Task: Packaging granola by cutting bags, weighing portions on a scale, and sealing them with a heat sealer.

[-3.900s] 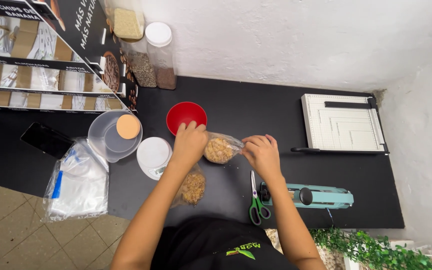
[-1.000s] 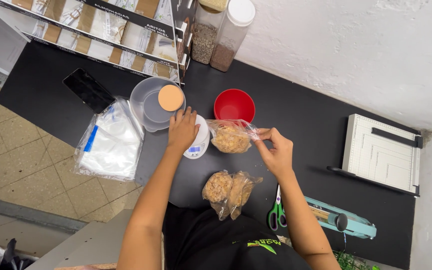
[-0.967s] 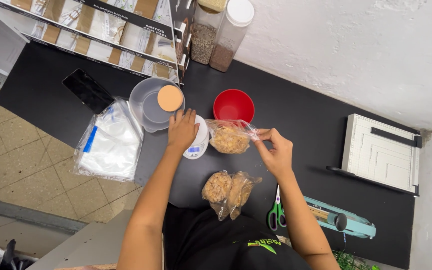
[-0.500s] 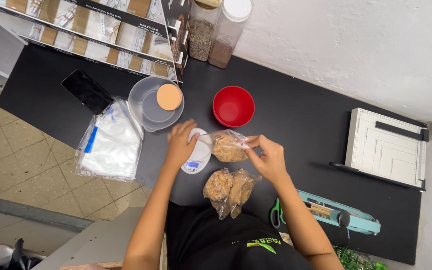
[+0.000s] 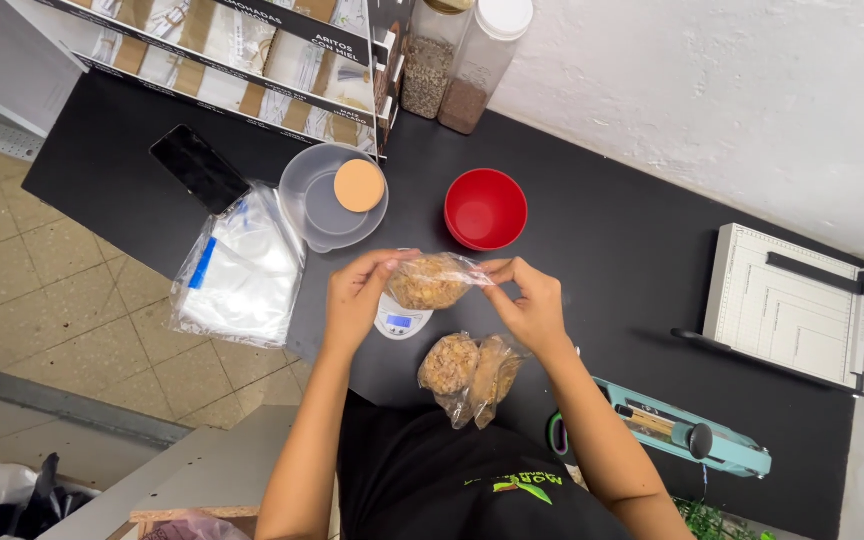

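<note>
Both my hands hold a small clear bag of brown cereal (image 5: 428, 282) above a small white digital scale (image 5: 399, 320). My left hand (image 5: 355, 299) grips its left end. My right hand (image 5: 525, 302) pinches the top edge on the right. Two filled clear bags of the same cereal (image 5: 469, 372) lie on the black table (image 5: 632, 250) just below my hands. An empty red bowl (image 5: 485, 208) stands behind the held bag.
A clear bowl holding a round tan lid (image 5: 335, 195), a pile of clear bags (image 5: 237, 272) and a black phone (image 5: 198, 168) lie to the left. Two jars (image 5: 457, 60) stand by a shelf rack. A paper trimmer (image 5: 790, 305) and a teal sealer (image 5: 687, 436) sit right.
My hands have lifted the cereal bag off the scale and brought it nearer, both gripping its ends. The view has shifted slightly.
</note>
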